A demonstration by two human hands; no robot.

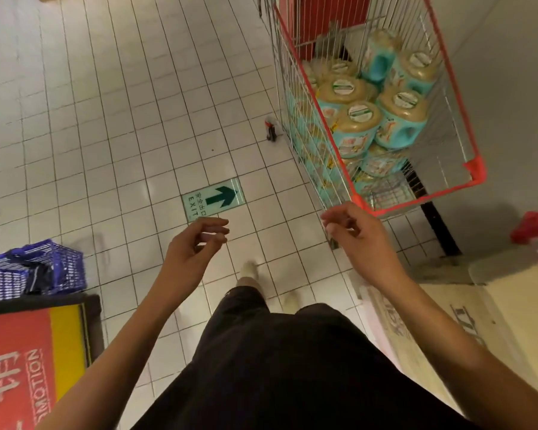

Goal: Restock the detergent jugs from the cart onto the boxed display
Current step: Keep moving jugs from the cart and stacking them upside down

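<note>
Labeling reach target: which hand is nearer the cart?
Right. The right hand hovers just short of the cart; the left hand is farther left, over floor tiles.

Bare forearms (143,321), loose black fabric (292,367) over the legs, 2 pale cream shoes (249,270), blurred

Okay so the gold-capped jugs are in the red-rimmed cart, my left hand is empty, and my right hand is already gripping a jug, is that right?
Not quite: the head view shows the right hand gripping nothing, fingers loosely curled in the air just short of the red-rimmed cart. The rest holds: the gold-capped jugs are in that cart and the left hand is empty.
</note>
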